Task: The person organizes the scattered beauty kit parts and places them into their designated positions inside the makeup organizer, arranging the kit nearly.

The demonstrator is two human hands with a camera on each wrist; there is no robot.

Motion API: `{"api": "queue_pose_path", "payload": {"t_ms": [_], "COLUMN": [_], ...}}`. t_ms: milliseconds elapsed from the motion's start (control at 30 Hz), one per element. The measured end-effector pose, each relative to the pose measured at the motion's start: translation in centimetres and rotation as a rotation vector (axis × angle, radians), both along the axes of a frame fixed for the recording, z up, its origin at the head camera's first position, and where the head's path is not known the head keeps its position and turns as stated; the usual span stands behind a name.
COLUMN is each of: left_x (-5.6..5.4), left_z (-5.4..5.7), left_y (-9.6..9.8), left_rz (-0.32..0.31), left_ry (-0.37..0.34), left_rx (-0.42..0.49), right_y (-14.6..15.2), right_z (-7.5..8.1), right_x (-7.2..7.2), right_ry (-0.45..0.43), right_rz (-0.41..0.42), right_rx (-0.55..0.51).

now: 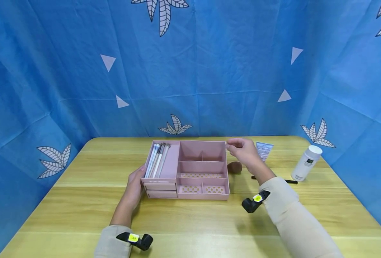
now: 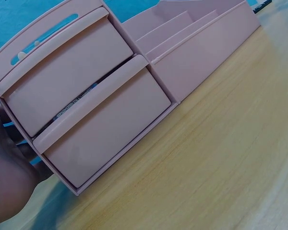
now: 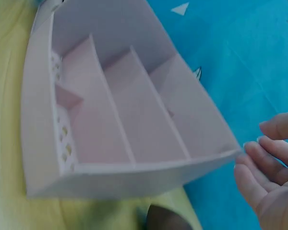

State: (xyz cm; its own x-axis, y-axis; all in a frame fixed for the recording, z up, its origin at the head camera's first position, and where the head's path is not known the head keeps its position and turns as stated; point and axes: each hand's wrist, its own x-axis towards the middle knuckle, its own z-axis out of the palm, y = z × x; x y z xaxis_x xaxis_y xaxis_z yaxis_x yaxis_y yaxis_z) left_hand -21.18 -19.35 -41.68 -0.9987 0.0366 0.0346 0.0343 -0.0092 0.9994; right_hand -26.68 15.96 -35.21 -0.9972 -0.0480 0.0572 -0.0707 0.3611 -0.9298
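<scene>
A pink desktop organizer [image 1: 172,168] stands on the table, with open compartments on its right and two closed drawers [image 2: 96,124] at its front left. Several slim makeup brushes [image 1: 158,161] lie in its top left section. My left hand [image 1: 135,184] rests against the organizer's left side, fingers running back along the wall, partly hidden in the left wrist view. At the back right corner is my right hand [image 1: 247,154], its fingers loosely bent and holding nothing; the fingertips are right by the corner, and whether they touch it I cannot tell.
Close to the organizer's right wall lies a rounded brown object [image 1: 234,167]. Behind my right wrist is a pale blue tube [image 1: 264,149]. A black pen-like stick [image 1: 290,181] lies under the forearm, near a white capped bottle [image 1: 306,163]. Blue curtain [image 1: 193,71] surrounds the table.
</scene>
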Motion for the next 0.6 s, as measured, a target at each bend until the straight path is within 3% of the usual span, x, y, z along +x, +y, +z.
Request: {"api": "queue_pose_path", "payload": {"t_ms": [267,600], "left_x": [-0.2,0.0], "left_z": [-0.3,-0.3], "left_y": [-0.1,0.0], "left_rz": [-0.012,0.008], "left_ry": [0.023,0.026], "left_rx": [-0.002,-0.002], "right_y": [1.6,3.0], "right_z": [-2.0,-5.1], "right_x": [0.4,0.8], "right_ry": [0.069,0.022], "right_rz": [-0.065,-0.101], "right_rx": [0.143,0.187]}}
